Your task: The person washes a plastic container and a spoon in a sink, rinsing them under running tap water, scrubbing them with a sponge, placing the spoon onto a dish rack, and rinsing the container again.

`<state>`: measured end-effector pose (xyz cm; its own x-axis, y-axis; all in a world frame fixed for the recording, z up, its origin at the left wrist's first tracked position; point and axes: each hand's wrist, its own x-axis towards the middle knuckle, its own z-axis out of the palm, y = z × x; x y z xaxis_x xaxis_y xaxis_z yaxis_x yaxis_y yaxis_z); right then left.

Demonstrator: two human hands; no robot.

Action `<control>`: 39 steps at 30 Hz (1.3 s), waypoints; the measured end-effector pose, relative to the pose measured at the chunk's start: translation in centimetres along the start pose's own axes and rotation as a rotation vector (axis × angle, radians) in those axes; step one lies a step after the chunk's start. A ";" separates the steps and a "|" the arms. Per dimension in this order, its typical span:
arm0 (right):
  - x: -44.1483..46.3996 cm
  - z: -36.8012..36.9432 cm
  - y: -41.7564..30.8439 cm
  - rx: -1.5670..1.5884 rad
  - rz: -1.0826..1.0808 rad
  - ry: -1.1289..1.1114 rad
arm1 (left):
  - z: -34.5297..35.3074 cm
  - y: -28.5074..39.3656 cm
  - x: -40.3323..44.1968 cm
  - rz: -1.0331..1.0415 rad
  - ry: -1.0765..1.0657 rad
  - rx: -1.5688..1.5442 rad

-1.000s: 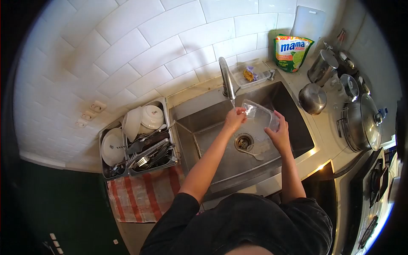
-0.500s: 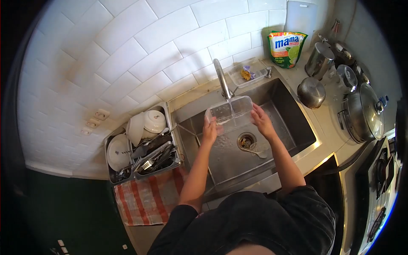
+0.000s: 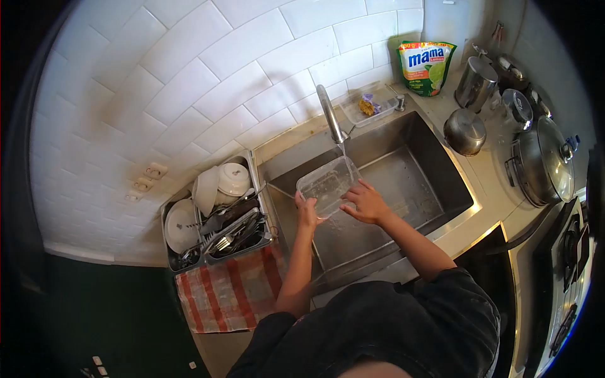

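A clear plastic container (image 3: 324, 183) is tilted beneath the running tap (image 3: 330, 113), over the sink. My left hand (image 3: 307, 211) grips its lower left edge, thumb on the near side. At the container's right side, my right hand (image 3: 365, 203) has its fingers bent against the wall, with part of the grip hidden. A thin stream of water (image 3: 344, 154) falls at the container's far right edge. Below lies the steel sink (image 3: 403, 170), its drain now covered from view by the container and my right hand.
Left of the sink stands a dish rack (image 3: 217, 252) with bowls and cutlery, beside a striped cloth (image 3: 230, 293). Behind the sink are a sponge tray (image 3: 378, 113) and a green soap pouch (image 3: 426, 68). To the right are a small pot (image 3: 465, 132), a large lidded pot (image 3: 545, 160) and a stove (image 3: 561, 283).
The container has come nearer to me and slightly left, tilting differently. My right hand has moved left and down from beside it onto its right side.
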<state>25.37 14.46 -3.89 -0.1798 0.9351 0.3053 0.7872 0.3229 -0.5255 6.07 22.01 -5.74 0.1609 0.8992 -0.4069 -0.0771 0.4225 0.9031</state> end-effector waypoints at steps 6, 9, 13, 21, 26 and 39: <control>-1.8 -2.1 -0.3 -0.037 -0.057 -0.129 | -0.1 3.9 -4.5 -0.258 -0.005 0.290; -2.4 -1.0 0.8 -0.020 -0.079 -0.135 | -1.5 2.6 -4.0 -0.323 -0.037 0.305; -2.4 -1.3 0.6 0.023 -0.068 -0.125 | -2.2 2.3 -3.8 -0.380 -0.093 0.295; -2.8 -3.2 1.2 0.113 0.009 0.041 | 0.2 0.8 -1.7 -0.032 -0.252 0.479; -4.2 -5.5 1.5 0.446 0.314 0.127 | 5.6 1.5 -2.5 0.270 -0.197 0.575; -3.3 -6.9 7.0 1.246 0.795 0.443 | 12.4 7.6 0.7 0.764 -0.439 0.589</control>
<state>35.50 12.66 -3.12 0.3948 0.8750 -0.2803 -0.4242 -0.0970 -0.9003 17.79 24.39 2.55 0.6219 0.7327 0.2765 0.1619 -0.4657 0.8700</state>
